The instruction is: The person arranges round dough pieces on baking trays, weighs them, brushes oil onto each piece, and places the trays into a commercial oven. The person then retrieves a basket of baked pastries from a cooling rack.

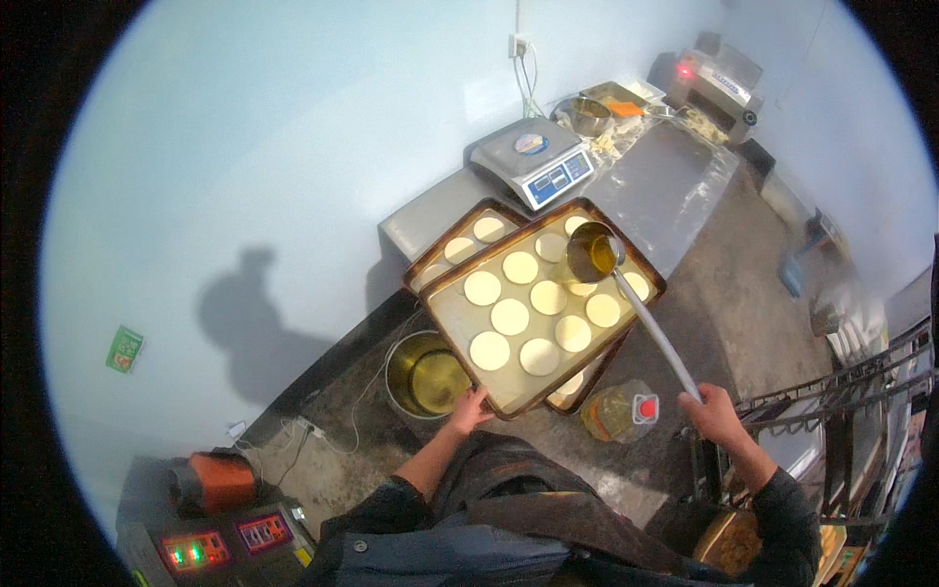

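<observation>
My right hand (pixel 717 415) is closed around the handle of a long ladle (pixel 657 331). The ladle's bowl, with dark golden liquid in it, hangs over the upper right of a rectangular baking tray (pixel 507 391). Several flat, pale yellow dough rounds (pixel 510 317) lie spaced apart on that tray, some partly hidden by the ladle. At the tray's near left corner, my left hand (pixel 471 411) grips the rim, its thumb on top. A second tray (pixel 421 266) with similar rounds shows beneath, set at a different angle.
Left of the trays stands a metal pot (pixel 423 377) of yellow liquid. A red-capped plastic jug (pixel 621 411) is nearby. Beyond are a digital scale (pixel 533 161), a floury worktop (pixel 655 186) and a machine (pixel 717 88). Dark racks (pixel 846 391) stand right; a control panel (pixel 210 548) sits lower left.
</observation>
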`<act>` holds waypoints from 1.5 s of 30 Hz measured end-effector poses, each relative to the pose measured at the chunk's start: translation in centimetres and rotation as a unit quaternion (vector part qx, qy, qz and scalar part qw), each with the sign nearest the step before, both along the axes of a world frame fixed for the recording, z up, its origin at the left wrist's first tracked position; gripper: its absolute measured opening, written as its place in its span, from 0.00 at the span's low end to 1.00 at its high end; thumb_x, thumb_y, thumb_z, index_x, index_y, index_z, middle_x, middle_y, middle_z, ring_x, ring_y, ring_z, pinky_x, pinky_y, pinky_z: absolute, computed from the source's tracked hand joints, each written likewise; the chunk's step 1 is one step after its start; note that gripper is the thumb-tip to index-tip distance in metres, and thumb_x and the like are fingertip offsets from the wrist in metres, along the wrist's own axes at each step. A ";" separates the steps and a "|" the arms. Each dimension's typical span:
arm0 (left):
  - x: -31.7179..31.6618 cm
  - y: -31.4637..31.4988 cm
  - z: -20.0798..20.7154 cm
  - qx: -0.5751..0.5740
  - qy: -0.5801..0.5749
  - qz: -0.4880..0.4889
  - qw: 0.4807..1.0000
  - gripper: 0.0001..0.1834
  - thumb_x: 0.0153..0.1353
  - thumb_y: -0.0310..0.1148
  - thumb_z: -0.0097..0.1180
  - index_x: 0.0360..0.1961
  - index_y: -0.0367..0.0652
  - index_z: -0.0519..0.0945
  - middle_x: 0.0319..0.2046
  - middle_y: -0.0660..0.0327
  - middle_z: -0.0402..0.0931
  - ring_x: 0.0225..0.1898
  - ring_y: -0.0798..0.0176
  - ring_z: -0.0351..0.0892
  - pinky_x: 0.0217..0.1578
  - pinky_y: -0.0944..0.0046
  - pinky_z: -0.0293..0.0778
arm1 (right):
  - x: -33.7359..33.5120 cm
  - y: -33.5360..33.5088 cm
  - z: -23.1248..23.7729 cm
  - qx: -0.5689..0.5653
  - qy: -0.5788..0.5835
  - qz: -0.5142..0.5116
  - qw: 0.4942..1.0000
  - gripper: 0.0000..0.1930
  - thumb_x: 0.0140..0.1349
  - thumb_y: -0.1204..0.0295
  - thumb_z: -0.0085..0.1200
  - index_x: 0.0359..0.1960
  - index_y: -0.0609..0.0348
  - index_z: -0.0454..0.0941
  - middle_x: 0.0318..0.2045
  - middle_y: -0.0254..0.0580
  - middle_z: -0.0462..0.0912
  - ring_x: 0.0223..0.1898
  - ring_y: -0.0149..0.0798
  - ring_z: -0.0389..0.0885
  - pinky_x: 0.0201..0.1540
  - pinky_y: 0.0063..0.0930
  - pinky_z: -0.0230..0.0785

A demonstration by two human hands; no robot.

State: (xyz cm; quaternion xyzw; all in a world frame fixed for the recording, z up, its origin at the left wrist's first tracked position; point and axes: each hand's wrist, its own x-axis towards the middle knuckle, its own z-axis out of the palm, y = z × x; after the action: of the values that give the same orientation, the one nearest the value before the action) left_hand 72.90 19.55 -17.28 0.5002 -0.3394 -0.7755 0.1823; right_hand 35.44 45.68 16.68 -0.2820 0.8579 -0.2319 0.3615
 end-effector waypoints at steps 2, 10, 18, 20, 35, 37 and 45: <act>-0.4 -0.2 -0.4 -0.055 -0.026 -0.013 0.998 0.31 0.72 0.48 0.53 0.65 0.34 0.69 0.52 0.48 0.80 0.41 0.51 0.86 0.37 0.51 0.85 | 0.0 -0.2 -0.1 -0.005 0.014 0.005 1.000 0.18 0.70 0.60 0.59 0.35 0.66 0.76 0.19 0.35 0.74 0.15 0.30 0.73 0.17 0.31 0.66; -3.7 3.9 3.0 -0.099 -0.034 0.010 0.995 0.24 0.70 0.39 0.54 0.55 0.25 0.73 0.48 0.44 0.80 0.37 0.48 0.87 0.32 0.52 0.88 | -1.3 1.1 -0.6 -0.055 -0.141 -0.077 0.985 0.16 0.73 0.62 0.56 0.30 0.59 0.74 0.16 0.30 0.70 0.12 0.27 0.65 0.14 0.28 0.56; -6.2 8.1 2.2 0.031 0.023 -0.028 0.999 0.21 0.67 0.33 0.56 0.54 0.25 0.73 0.43 0.49 0.80 0.41 0.51 0.86 0.38 0.51 0.90 | -0.3 2.2 -0.1 -0.062 -0.183 -0.089 0.977 0.14 0.75 0.63 0.53 0.34 0.60 0.73 0.14 0.31 0.69 0.09 0.28 0.63 0.12 0.27 0.53; -6.0 7.8 0.9 0.015 0.054 -0.034 0.998 0.22 0.68 0.33 0.56 0.56 0.27 0.72 0.43 0.49 0.81 0.41 0.51 0.86 0.38 0.52 0.89 | 0.1 2.2 -0.3 -0.072 -0.197 -0.098 0.973 0.13 0.75 0.64 0.52 0.34 0.61 0.73 0.14 0.32 0.69 0.09 0.29 0.63 0.12 0.27 0.53; 3.2 3.6 -2.9 -0.008 0.051 -0.165 0.985 0.22 0.73 0.46 0.54 0.56 0.40 0.75 0.44 0.58 0.81 0.42 0.61 0.83 0.40 0.58 0.79 | 8.0 -3.5 -0.4 -0.120 -0.367 -0.104 0.916 0.14 0.77 0.60 0.49 0.40 0.61 0.74 0.18 0.33 0.70 0.10 0.28 0.62 0.13 0.25 0.54; 5.9 1.6 -3.0 0.002 0.032 -0.154 0.987 0.20 0.73 0.46 0.54 0.53 0.40 0.76 0.43 0.58 0.81 0.41 0.61 0.83 0.40 0.59 0.78 | 9.8 -5.5 -0.4 -0.116 -0.333 -0.100 0.930 0.15 0.76 0.60 0.50 0.40 0.61 0.75 0.18 0.32 0.70 0.10 0.28 0.62 0.13 0.25 0.54; 23.6 -6.8 -5.9 -0.020 -0.044 -0.104 0.993 0.18 0.70 0.42 0.60 0.51 0.38 0.78 0.42 0.52 0.83 0.39 0.57 0.85 0.41 0.56 0.80 | 15.0 -14.5 -4.1 -0.127 -0.248 -0.079 0.957 0.15 0.75 0.61 0.51 0.37 0.61 0.75 0.16 0.31 0.70 0.11 0.28 0.64 0.14 0.27 0.55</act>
State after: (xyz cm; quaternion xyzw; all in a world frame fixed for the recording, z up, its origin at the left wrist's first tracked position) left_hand 96.54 12.80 -23.18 0.4919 -0.4125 -0.7608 0.0954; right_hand 50.43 31.20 12.57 -0.1908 0.7247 -0.4289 0.5044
